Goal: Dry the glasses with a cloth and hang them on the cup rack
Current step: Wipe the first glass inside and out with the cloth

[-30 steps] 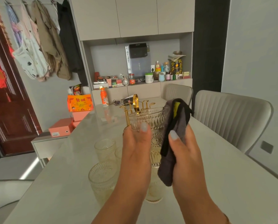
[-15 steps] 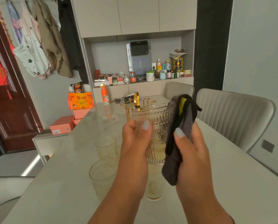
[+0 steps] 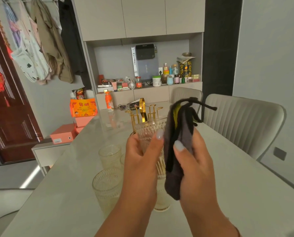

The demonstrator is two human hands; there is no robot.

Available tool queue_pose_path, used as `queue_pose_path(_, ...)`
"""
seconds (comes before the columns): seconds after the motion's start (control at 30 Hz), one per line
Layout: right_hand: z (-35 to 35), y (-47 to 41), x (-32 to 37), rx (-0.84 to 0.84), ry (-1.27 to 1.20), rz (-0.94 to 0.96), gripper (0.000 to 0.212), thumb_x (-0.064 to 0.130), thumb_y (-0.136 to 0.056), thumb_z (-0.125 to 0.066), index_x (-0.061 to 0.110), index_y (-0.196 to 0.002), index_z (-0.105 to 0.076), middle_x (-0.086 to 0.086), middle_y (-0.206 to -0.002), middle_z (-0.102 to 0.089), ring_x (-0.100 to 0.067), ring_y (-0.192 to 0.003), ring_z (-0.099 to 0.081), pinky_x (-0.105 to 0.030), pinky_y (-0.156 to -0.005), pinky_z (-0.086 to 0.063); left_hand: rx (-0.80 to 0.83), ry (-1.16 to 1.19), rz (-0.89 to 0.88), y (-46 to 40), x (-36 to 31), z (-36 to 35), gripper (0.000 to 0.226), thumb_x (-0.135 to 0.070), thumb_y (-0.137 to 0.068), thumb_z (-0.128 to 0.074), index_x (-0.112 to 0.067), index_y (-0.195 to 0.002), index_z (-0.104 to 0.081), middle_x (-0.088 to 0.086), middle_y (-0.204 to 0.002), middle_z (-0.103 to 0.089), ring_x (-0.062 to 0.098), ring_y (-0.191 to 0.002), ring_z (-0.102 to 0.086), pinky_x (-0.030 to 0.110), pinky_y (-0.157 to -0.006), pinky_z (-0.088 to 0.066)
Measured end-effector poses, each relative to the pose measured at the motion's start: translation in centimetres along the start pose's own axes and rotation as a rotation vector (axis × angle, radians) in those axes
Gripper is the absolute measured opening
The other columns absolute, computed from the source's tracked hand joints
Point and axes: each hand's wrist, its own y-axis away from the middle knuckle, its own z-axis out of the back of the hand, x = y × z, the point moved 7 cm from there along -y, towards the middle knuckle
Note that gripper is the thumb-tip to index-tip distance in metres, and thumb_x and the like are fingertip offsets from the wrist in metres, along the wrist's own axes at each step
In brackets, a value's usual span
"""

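My left hand point(image 3: 142, 156) grips a clear ribbed glass point(image 3: 148, 130), held up in front of me above the table. Against the glass's right side my right hand point(image 3: 194, 159) presses a dark grey cloth point(image 3: 178, 134) with a yellow-green patch and black edging. Just behind the held glass stands the gold cup rack point(image 3: 142, 111) with bare upright pegs. On the table below my hands stand more ribbed glasses: one at the near left point(image 3: 105, 187), one farther back point(image 3: 109, 155), and one partly hidden under my wrists point(image 3: 160, 202).
The pale table point(image 3: 245, 194) stretches ahead. An orange bottle point(image 3: 109, 101) and a small box point(image 3: 131, 105) sit at its far end. Two grey chairs point(image 3: 242, 124) line the right side. Orange boxes point(image 3: 83, 109) are stacked on a low cabinet at left.
Both hands have lifted the glass and cloth slightly, and the cloth has shifted up along the glass's side. The glasses on the table have not moved.
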Motion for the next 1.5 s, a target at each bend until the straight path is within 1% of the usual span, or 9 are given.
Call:
queue_pose_path(0.23,0.1,-2.3,-0.9,0.009,-0.291,-0.301,0.035,0.040,-0.077,-0.061,0.030,-0.110,-0.068,-0.001,-0.104,-0.075,-0.017,-0.099,-0.070,-0.040,-0.091,-0.050,0.059,0.007,-0.099,-0.1,-0.5,-0.7,0.068,-0.039,-0.049,-0.081,-0.025,-0.113,-0.062,-0.001,-0.103,-0.076,0.016,-0.098,-0.073,0.031,-0.081,-0.058)
queue_pose_path(0.4,-0.4,-1.8,-2.4,0.000,-0.707,-0.551,0.052,0.030,-0.096,-0.039,0.006,-0.070,-0.078,-0.013,-0.071,-0.073,-0.022,-0.059,-0.072,-0.029,-0.051,-0.058,0.099,0.081,-0.015,-1.1,-0.6,-0.5,0.079,-0.034,-0.050,-0.081,-0.014,-0.124,-0.060,0.010,-0.112,-0.072,0.030,-0.105,-0.070,0.047,-0.085,-0.056)
queue_pose_path(0.5,1.0,-1.8,-3.7,-0.101,-0.835,-0.539,0.051,0.029,-0.100,-0.034,0.003,-0.082,-0.074,-0.016,-0.072,-0.072,-0.023,-0.062,-0.072,-0.030,-0.055,-0.058,0.085,0.203,0.010,-1.6,-1.1,-0.2,0.095,-0.040,-0.046,-0.088,-0.013,-0.132,-0.056,0.008,-0.116,-0.071,0.026,-0.107,-0.069,0.043,-0.084,-0.058)
queue_pose_path(0.63,2.2,-1.3,-5.8,-0.220,-0.819,-0.560,0.044,0.032,-0.101,-0.034,0.007,-0.129,-0.057,-0.020,-0.123,-0.064,-0.032,-0.113,-0.062,-0.045,-0.098,-0.049,0.027,0.184,-0.038,-2.1,-1.9,0.2,0.122,-0.061,-0.034,-0.091,-0.021,-0.141,-0.048,0.006,-0.130,-0.066,0.025,-0.119,-0.063,0.049,-0.098,-0.052)
queue_pose_path(0.93,5.0,-4.6,1.4,-0.256,-0.249,-0.042,0.022,0.029,-0.094,-0.050,0.031,-0.115,-0.056,0.017,-0.090,-0.072,0.002,-0.087,-0.067,-0.013,-0.065,-0.052,0.207,-0.491,-0.117,-3.1,-3.4,1.3,0.069,-0.037,-0.046,-0.091,-0.043,-0.107,-0.059,-0.029,-0.096,-0.069,-0.007,-0.087,-0.068,0.012,-0.062,-0.053)
queue_pose_path(1.07,2.1,-6.2,2.7,0.082,0.507,0.054,0.009,0.040,-0.092,-0.052,0.034,-0.086,-0.052,0.006,-0.104,-0.048,-0.002,-0.086,-0.054,-0.028,-0.079,-0.048,0.368,-0.637,-0.079,-2.9,-3.0,0.5,0.065,-0.027,-0.056,-0.093,-0.037,-0.112,-0.061,-0.018,-0.100,-0.073,0.001,-0.093,-0.070,0.022,-0.078,-0.057)
queue_pose_path(1.2,0.2,-4.6,3.2,0.510,0.621,0.083,0.036,0.063,-0.077,-0.053,0.035,-0.097,-0.062,0.005,-0.089,-0.063,-0.011,-0.078,-0.060,-0.026,-0.066,-0.051,0.397,-0.633,-0.089,-2.9,-3.5,0.7,0.053,-0.025,-0.053,-0.086,-0.032,-0.102,-0.066,-0.015,-0.096,-0.075,0.001,-0.088,-0.071,0.016,-0.073,-0.056)
queue_pose_path(1.27,0.1,-4.0,3.4,0.676,0.752,0.109,0.044,0.073,-0.064,-0.056,0.045,-0.098,-0.062,0.016,-0.092,-0.066,0.002,-0.089,-0.058,-0.023,-0.086,-0.045,0.374,-0.676,-0.067,-3.2,-3.4,1.3,0.061,-0.036,-0.046,-0.088,-0.031,-0.103,-0.065,-0.012,-0.096,-0.074,0.003,-0.089,-0.070,0.023,-0.078,-0.058)
queue_pose_path(1.5,-1.9,-3.0,0.7,1.079,1.066,-0.016,0.040,0.037,-0.072,-0.080,0.030,-0.107,-0.062,0.012,-0.110,-0.063,-0.004,-0.108,-0.051,-0.024,-0.101,-0.039,0.600,-0.828,0.042,-3.0,-3.1,-0.3,0.049,-0.046,-0.036,-0.083,-0.032,-0.080,-0.067,-0.013,-0.074,-0.070,0.006,-0.072,-0.069,0.023,-0.067,-0.056)
